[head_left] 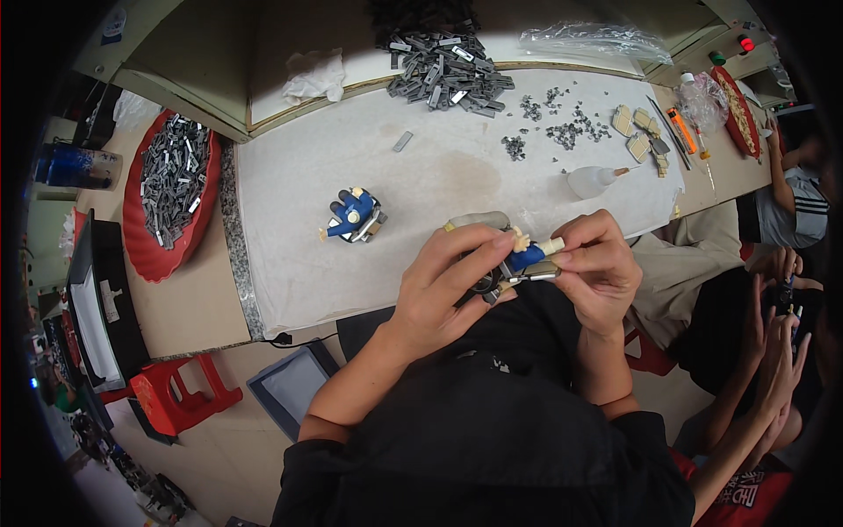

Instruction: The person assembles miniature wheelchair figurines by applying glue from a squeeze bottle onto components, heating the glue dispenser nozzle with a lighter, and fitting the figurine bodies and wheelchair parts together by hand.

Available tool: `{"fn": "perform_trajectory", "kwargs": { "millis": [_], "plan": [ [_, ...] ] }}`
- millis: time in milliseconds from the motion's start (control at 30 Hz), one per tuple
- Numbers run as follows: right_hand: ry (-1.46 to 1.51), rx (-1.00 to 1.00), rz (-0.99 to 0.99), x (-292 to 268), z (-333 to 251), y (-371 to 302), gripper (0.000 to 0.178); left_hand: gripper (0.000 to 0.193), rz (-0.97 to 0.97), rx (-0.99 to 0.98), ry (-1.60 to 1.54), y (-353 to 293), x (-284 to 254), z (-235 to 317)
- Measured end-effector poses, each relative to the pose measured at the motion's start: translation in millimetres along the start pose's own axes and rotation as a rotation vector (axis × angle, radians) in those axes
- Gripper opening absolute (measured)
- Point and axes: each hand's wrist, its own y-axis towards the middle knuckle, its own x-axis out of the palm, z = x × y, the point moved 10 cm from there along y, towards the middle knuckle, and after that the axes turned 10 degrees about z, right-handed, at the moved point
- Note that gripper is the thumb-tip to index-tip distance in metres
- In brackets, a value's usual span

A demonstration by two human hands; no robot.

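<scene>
Close in front of my body, both hands hold a small toy figure [528, 258] with a blue body and pale yellow parts, seated on a grey and dark toy vehicle. My left hand [448, 285] wraps round the dark end of it, and its fingers cover much of that side. On the other end, my right hand [601, 270] pinches near the pale yellow part with thumb and fingers. A similar blue toy figure [354, 212] on a small vehicle stands on the white table covering to the left, apart from my hands.
A heap of grey strip pieces [448, 75] lies at the back, with small grey bits [575, 132] and beige pieces [638, 132] to its right. A clear squeeze bottle [593, 182] lies nearby. Left stands a red bowl [140, 250] of grey strips. Another person's hands [777, 351] work at right.
</scene>
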Motion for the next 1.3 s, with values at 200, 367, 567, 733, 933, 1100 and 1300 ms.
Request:
{"fn": "perform_trajectory", "kwargs": {
  "millis": [200,367,567,733,933,1100,1300],
  "plan": [
    [-0.043,0.076,0.183,-10.3,8.4,-2.5,0.019,0.057,0.026,-0.062,0.081,4.7,0.3,-0.5],
    [-0.083,0.04,0.092,-5.4,3.1,2.1,0.019,0.059,-0.006,-0.099,0.029,1.1,1.3,-6.7],
    [-0.127,0.051,0.074,-3.4,3.0,3.3,0.02,0.061,-0.024,-0.132,-0.001,-2.2,4.2,-15.0],
    [-0.185,0.006,0.167,-5.1,5.8,-3.9,0.024,0.077,-0.08,-0.287,-0.065,-11.5,14.3,-25.2],
    [-0.16,-0.016,0.22,-2.1,8.2,-8.6,0.025,0.08,0.028,-0.589,-0.363,-14.8,16.2,-40.9],
    [-0.119,-0.015,0.128,10.2,12.1,-10.7,0.023,0.077,0.023,-0.59,-0.315,-15.7,14.5,-42.4],
    [-0.086,0.045,0.049,16.9,19.2,-12.5,0.026,0.075,0.073,-0.406,-0.043,-7.8,1.9,-35.4]
  ]
}}
